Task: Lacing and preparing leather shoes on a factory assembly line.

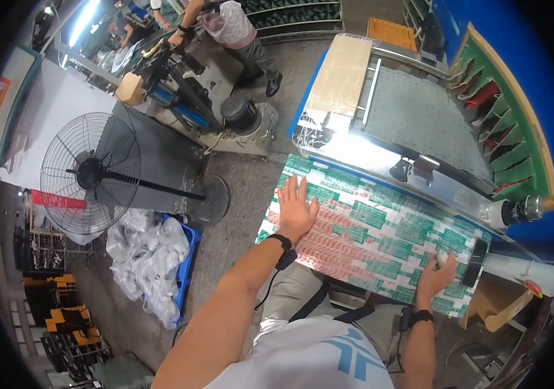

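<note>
In front of me is a board or tabletop [355, 207] covered with green, white and red printed sheet under clear, shiny film. My left hand [298, 211] lies on its left part, palm down and fingers spread, holding nothing. Near the right end, my right hand [436, 279] is curled around a small whitish object [444, 258], whose kind I cannot make out. Just right of that hand lies a flat black object [474, 262], shaped like a phone. Both wrists wear black bands.
Beyond the board stands a machine with a grey perforated plate [413, 107] and a brown sheet [338, 74]. A cylindrical container [522, 211] is at right, above red-handled scissors [533, 288]. Leftward are a standing fan [90, 174] and plastic bags [147, 253] on a blue pallet. Another person [231, 29] stands far off.
</note>
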A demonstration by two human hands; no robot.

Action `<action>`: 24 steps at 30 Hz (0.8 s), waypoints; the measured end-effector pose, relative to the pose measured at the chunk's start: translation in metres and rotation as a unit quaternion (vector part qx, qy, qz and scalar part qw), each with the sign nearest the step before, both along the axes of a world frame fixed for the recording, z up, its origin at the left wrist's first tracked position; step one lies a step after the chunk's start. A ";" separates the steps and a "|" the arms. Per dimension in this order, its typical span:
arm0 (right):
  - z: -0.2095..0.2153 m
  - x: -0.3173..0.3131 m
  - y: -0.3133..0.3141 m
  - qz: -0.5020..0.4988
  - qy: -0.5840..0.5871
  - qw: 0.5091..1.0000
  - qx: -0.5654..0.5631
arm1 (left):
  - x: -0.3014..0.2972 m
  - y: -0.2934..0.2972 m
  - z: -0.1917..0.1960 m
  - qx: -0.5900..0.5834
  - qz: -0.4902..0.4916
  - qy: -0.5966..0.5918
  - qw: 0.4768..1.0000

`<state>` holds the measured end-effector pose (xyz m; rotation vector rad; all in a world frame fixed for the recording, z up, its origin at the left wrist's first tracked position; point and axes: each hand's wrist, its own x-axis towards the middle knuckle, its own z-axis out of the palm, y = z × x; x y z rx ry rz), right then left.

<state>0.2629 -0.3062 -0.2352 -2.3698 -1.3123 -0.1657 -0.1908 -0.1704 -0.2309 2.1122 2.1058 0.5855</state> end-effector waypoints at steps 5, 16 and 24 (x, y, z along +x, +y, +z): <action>-0.004 0.001 0.001 0.005 -0.010 1.000 0.006 | -0.003 0.007 -0.001 -0.004 0.001 0.005 1.000; -0.007 0.008 -0.003 0.009 0.014 1.000 -0.009 | 0.003 0.005 0.006 -0.055 0.010 0.016 0.998; -0.012 0.009 -0.002 0.009 0.001 1.000 -0.006 | 0.002 0.004 0.003 -0.048 0.012 0.023 0.999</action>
